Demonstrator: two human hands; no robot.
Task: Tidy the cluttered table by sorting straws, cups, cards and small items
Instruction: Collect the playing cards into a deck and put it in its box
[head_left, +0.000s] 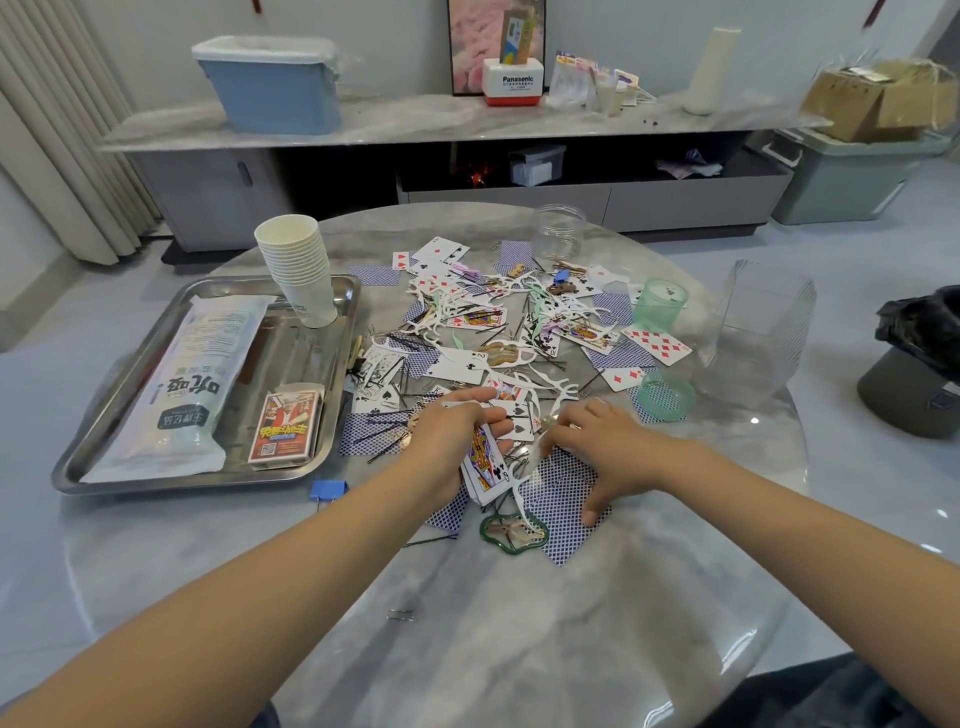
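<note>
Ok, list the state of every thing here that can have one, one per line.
left hand: gripping a stack of cards
right hand: fingers spread, resting on face-down cards
paper cups: stacked, upright on the tray
metal tray: holds straw pack, card box, cups
card box: lying flat
clear jar: lidless, upright
green cup: upright
green lid: lying flat
playing cards: scattered, mixed face up and down

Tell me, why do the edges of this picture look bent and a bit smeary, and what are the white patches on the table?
Head view: the wide-angle lens bows the shelf and curtain; corners go soft, with the cardboard box blurred; white patches on the table are glare from its glossy top; both hands stay fairly sharp.
</note>
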